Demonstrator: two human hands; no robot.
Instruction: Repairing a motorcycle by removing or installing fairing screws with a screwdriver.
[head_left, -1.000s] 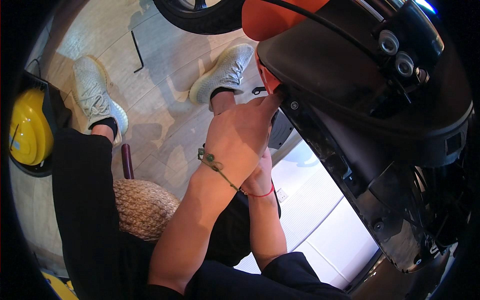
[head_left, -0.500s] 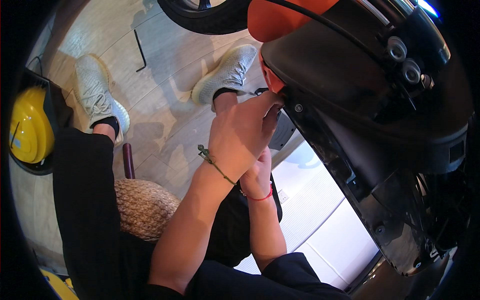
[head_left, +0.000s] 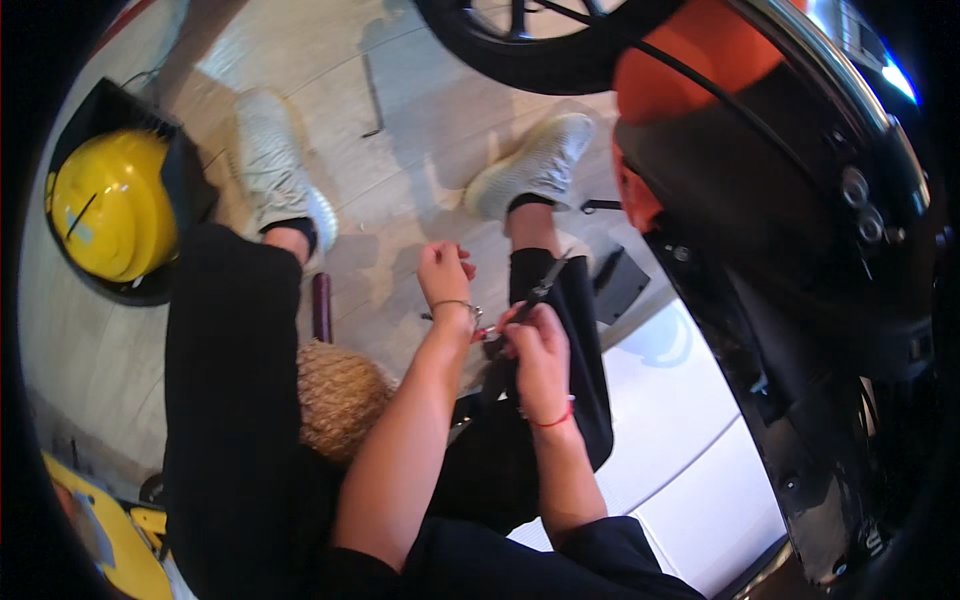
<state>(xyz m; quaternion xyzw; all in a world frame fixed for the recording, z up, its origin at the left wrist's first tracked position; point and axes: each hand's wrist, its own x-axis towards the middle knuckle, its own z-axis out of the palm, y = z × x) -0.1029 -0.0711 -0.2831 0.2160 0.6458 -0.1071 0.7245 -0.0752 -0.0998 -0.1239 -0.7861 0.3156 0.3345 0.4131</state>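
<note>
My right hand (head_left: 543, 355), with a red cord on its wrist, grips a pair of slim dark pliers (head_left: 541, 290). Their pointed tip faces up and right, and red shows near the handle end; the fingers hide part of them. To the left, my left hand (head_left: 445, 277) hangs over the floor, its fingers loosely bent and slightly apart, with nothing visible in them. Both hands are apart from the motorbike (head_left: 740, 200) on the right, with its black body, orange panel (head_left: 690, 70) and black wheel (head_left: 530, 75).
A yellow helmet (head_left: 115, 205) lies in a black container at the left. On the floor are a hex key (head_left: 373, 95) and a dark red rod (head_left: 321, 305). A woven seat (head_left: 340, 400) sits between my legs. White panels (head_left: 660, 390) stand beneath the bike.
Both hands have come away from the bike's edge, moving apart from each other. The pliers in my right hand have come into sight. The whole view has shifted, showing more of the left side.
</note>
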